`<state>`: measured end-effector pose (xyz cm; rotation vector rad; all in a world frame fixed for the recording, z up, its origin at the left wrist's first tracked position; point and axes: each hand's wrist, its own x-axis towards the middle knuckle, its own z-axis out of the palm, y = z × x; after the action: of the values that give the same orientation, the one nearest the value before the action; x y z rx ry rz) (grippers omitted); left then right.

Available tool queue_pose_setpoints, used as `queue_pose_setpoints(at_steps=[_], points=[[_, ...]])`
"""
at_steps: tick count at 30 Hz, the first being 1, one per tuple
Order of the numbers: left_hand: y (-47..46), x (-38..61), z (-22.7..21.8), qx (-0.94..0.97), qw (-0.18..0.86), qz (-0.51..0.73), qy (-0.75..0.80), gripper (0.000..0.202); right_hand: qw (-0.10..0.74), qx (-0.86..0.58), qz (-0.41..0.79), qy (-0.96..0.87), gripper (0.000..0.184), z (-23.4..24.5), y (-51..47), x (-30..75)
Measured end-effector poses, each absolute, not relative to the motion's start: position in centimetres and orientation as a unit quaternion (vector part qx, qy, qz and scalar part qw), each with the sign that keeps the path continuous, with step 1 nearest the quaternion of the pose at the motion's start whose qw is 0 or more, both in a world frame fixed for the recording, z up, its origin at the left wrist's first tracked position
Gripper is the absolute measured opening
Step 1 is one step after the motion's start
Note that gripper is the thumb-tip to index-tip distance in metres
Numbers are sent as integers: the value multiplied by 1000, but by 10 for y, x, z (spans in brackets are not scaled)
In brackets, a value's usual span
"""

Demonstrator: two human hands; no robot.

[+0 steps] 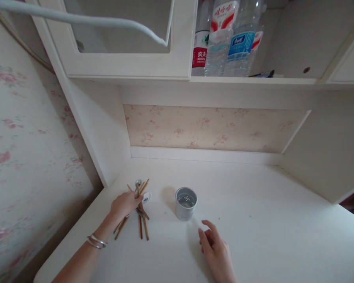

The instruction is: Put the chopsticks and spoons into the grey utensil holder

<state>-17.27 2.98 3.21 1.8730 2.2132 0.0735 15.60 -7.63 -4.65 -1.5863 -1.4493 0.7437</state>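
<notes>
On the left of the white desktop lies a loose pile of wooden chopsticks [144, 228], crossing at several angles. Among them are a metal spoon [138, 182] and a white spoon [146, 197] with a blue mark. My left hand [126, 204] reaches into this pile from the left, its fingers closed around chopsticks at the middle; its palm and fingers hide part of the pile. Right of the pile a grey metal utensil cup [185, 210] stands upright, with holes in its bottom and nothing inside. Just to its lower right hovers my right hand [214, 247], fingers loosely curled, thumb and forefinger apart, holding nothing.
The white desktop [268, 232] meets a low back panel and side walls. Overhead, a shelf [253, 80] holds several plastic bottles [221, 39] beside a glass-fronted cabinet door [120, 65]. A white curved bar [106, 21] crosses the upper left. Flowered wallpaper [23, 157] covers the left wall.
</notes>
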Motion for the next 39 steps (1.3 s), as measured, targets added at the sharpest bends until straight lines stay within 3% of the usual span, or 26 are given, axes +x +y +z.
queue_pose_setpoints(at_steps=[13, 29, 39], points=[[45, -148, 30, 639, 98, -32, 762, 57, 416, -625, 295, -591, 41, -41, -76, 156], [45, -139, 14, 655, 59, 59, 751, 50, 393, -629, 295, -603, 39, -39, -77, 157], [47, -130, 26, 648, 103, 63, 752, 42, 403, -627, 286, -603, 40, -33, -77, 155]])
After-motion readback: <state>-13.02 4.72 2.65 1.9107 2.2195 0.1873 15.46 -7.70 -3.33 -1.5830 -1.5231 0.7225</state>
